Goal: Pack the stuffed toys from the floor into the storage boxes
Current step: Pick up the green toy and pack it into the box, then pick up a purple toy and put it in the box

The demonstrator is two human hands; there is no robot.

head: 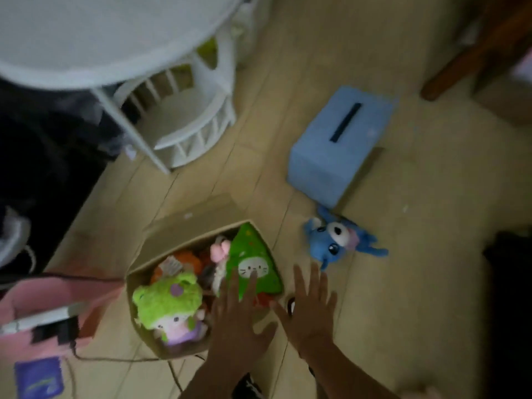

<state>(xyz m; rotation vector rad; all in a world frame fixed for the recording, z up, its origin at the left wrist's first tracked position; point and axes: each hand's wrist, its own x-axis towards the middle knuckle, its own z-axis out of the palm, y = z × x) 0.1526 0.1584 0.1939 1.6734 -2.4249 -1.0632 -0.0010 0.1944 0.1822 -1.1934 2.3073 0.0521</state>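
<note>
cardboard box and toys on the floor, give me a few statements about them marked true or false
1. The cardboard box holds several stuffed toys. True.
2. The blue stuffed toy lies inside the box. False: it lies on the floor, right of the box.
3. Both hands grip a toy. False: the left hand and right hand have spread fingers and hold nothing.
4. A green triangular plush sits at the box's right side. True.
5. The blue box stands open. False: its slotted top is closed.

Pale wood floor point(403, 283), white table point(100, 38)
</note>
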